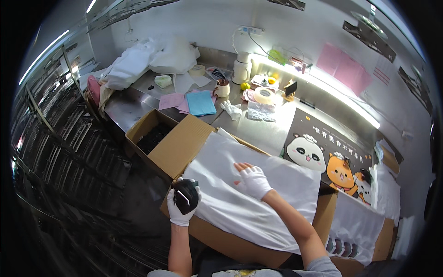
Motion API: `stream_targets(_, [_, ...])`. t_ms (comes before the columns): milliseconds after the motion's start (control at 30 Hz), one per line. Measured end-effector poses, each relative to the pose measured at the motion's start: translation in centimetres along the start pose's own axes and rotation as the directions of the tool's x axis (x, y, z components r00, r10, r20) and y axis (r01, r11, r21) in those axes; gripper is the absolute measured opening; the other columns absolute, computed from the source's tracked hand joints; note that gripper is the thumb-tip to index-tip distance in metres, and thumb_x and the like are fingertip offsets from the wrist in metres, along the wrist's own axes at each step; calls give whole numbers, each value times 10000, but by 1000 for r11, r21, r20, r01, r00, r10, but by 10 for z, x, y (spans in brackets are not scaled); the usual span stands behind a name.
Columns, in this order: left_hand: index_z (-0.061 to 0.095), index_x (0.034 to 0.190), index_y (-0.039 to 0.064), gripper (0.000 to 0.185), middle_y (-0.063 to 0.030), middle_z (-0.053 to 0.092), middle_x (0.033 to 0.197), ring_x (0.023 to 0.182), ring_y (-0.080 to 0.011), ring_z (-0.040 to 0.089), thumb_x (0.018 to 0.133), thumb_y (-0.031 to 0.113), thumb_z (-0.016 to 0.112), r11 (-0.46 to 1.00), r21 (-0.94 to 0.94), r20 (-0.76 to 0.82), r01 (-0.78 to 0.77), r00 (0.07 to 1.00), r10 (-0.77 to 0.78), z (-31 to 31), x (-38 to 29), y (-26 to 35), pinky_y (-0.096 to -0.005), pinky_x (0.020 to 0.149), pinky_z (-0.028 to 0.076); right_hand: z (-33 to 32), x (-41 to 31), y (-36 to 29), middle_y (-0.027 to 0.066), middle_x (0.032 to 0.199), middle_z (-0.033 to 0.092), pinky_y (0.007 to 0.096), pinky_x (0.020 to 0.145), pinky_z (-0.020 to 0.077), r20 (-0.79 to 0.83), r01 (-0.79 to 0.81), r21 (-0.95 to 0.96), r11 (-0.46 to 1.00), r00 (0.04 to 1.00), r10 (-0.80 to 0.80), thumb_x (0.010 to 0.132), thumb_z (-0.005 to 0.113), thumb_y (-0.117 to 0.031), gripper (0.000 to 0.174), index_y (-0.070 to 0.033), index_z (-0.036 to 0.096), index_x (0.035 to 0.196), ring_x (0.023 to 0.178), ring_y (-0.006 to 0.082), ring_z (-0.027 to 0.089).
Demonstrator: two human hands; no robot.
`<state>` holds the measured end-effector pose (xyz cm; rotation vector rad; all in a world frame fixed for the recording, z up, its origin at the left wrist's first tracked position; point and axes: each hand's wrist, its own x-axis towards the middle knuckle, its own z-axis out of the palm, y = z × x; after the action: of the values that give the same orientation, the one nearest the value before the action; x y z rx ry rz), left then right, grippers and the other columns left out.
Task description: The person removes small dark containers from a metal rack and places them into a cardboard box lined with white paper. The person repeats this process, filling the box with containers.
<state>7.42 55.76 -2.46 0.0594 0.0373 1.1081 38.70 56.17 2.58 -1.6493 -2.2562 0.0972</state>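
Observation:
My left hand, in a white glove, holds a glossy black curved piece with a greenish edge, at the near left side of a large cardboard box. A white cloth lies over that box. My right hand, in a white glove with bare fingertips, is spread over the cloth with nothing in it; whether it touches the cloth is unclear. To the right, several dark curved pieces lie in a row on the white lining of another cardboard box.
An open cardboard box with black items stands at the left. Behind, a metal table bears a white glove, a blue paper pad, a mug, tape rolls and a cartoon mat. Metal racks stand left.

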Motion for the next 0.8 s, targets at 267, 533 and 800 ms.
stream_targets(267, [555,1439,181,611,-165,563,1442,1288,-399,546,889,413,686,999,41,-77,34,997,-31,0,28,10,-591,1062,462,101,177,15,129,1380,626,526,1128,351,89,-44,-122,992,994,55,943,616,-373,537,-108,584,1409,1361,328,506])
stream_targets(533, [508,1431,111,575,-218,503,1480,1333,-453,522,909,285,675,936,-216,8,279,959,-284,-12,68,11,-616,1073,479,10,109,-33,82,958,732,418,849,542,172,139,212,967,969,-177,842,726,-278,196,-132,812,938,926,284,681])
stream_targets(800, [472,1451,53,616,-236,560,1421,1303,-439,560,909,284,650,885,-6,-66,466,883,-465,-25,63,-17,-670,1074,454,-3,54,-31,96,854,716,404,764,559,385,0,306,952,914,-124,826,774,-298,230,-109,811,951,790,294,686])
